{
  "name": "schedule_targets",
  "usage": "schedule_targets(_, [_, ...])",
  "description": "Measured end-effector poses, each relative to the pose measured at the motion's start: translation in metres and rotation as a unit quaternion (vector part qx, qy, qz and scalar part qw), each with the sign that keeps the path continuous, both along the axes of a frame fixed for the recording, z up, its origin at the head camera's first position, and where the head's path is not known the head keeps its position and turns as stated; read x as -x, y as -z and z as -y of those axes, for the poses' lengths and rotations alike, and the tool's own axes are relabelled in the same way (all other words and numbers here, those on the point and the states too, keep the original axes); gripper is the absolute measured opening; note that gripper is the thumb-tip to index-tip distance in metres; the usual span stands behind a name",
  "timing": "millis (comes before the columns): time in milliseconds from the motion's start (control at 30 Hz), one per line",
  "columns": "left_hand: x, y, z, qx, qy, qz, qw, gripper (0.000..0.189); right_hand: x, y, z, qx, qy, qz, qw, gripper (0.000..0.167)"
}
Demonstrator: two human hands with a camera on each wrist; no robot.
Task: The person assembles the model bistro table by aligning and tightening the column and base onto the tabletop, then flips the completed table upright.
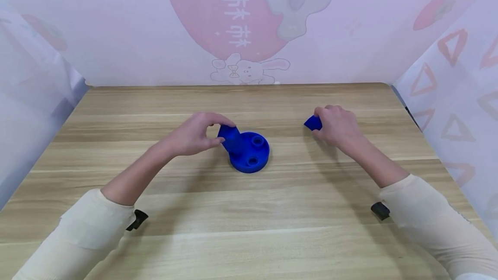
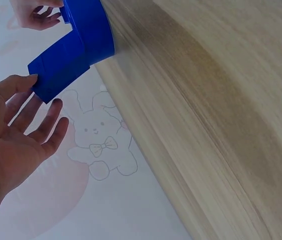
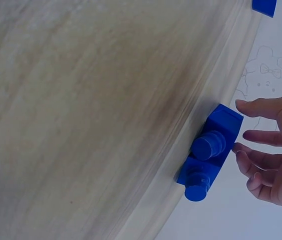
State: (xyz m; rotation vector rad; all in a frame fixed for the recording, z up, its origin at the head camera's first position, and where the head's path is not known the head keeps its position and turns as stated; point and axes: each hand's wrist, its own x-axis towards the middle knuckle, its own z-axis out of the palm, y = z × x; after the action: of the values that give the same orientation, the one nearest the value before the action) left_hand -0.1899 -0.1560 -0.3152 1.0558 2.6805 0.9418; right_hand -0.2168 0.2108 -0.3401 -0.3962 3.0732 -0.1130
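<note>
A round blue base (image 1: 249, 168) with a raised rim and two round sockets on its visible side lies mid-table. From its left side rises a tilted blue block (image 1: 233, 139). My left hand (image 1: 194, 135) pinches this block's upper end between thumb and fingers; the left wrist view shows the thumb on its edge. To the right, my right hand (image 1: 337, 125) holds a second blue block (image 1: 313, 122) by its edge with the fingertips. The right wrist view shows two round pegs (image 3: 208, 145) on that block. Where the first block meets the base is hidden.
The wooden table (image 1: 241, 228) runs back to a pale printed wall (image 1: 136, 33) with rabbit drawings. More printed panels stand at the left and right. Black pieces (image 1: 380, 211) show beside both forearms' sleeves.
</note>
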Motion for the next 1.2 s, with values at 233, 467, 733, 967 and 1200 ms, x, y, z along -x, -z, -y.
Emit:
schedule_targets(233, [0.0024,0.0002,0.0002,0.011,-0.017,0.001,0.9998,0.039,0.0016,0.0004,-0.0006,0.011,0.012,0.005,0.9999,0.039])
schedule_targets(467, [0.0048,0.0007,0.0006,0.014,-0.009,-0.01,0.9998,0.034,0.0014,-0.001,-0.0011,0.01,0.022,0.0,0.9997,0.042])
schedule_targets(733, [0.0057,-0.0001,0.0006,0.014,-0.006,-0.006,0.9999,0.033,-0.0029,0.0054,-0.0015,-0.044,-0.061,-0.043,0.9962,0.039])
schedule_targets(967, [0.0061,-0.0004,0.0007,0.021,-0.012,-0.003,0.9997,0.034,-0.0017,0.0067,-0.003,0.036,-0.086,-0.022,0.9954,0.044])
schedule_targets(1200, [0.0061,-0.0001,0.0004,0.016,-0.015,0.005,0.9997,0.036,0.0061,0.0082,-0.0042,0.11,-0.081,0.039,0.9899,0.048])
